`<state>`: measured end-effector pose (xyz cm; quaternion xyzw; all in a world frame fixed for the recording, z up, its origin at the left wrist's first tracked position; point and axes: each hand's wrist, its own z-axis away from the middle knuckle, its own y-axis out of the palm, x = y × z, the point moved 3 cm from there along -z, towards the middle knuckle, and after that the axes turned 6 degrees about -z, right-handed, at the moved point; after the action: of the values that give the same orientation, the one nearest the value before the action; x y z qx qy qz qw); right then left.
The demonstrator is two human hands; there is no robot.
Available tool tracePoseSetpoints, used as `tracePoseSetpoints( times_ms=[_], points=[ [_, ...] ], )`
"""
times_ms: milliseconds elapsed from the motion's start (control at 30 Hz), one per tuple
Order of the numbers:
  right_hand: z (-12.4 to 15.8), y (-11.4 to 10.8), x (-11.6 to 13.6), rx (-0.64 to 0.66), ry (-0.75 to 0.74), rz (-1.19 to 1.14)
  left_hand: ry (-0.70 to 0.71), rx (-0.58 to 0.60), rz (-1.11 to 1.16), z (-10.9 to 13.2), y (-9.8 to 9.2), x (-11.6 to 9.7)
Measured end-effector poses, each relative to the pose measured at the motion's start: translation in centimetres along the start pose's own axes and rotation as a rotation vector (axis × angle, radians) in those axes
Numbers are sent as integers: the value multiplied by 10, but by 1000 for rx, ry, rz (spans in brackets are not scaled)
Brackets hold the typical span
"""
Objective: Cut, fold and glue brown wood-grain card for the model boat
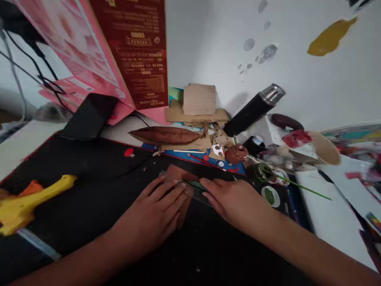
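My left hand point(154, 212) lies flat with its fingers stretched over a brown cardboard piece point(177, 173) on the black mat point(89, 186). My right hand point(230, 200) lies beside it, fingers extended, pressing on a dark green strip point(196, 186) that runs across the cardboard. Both hands touch the piece; what is under the palms is hidden.
A yellow glue gun point(26, 202) lies at the left. A brown leaf-shaped cardboard piece point(165, 136), folded cardboard point(199, 101), a black flask point(253, 111), a small brown pot point(236, 153), a green paint pot point(263, 172) and lid point(270, 196) stand behind. A pink and red box point(119, 51) leans at the back.
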<state>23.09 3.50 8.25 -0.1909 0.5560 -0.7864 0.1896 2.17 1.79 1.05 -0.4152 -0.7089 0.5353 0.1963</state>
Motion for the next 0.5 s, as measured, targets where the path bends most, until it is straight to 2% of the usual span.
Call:
tracePoseSetpoints(
  times_ms=[167,500],
  points=[
    [-7,-2,-1,-82,-25,-32,-2,-14,-4,-1,-1,1],
    [-15,6,1,-99,-53,-61,-2,-6,-9,-3,-3,1]
  ],
)
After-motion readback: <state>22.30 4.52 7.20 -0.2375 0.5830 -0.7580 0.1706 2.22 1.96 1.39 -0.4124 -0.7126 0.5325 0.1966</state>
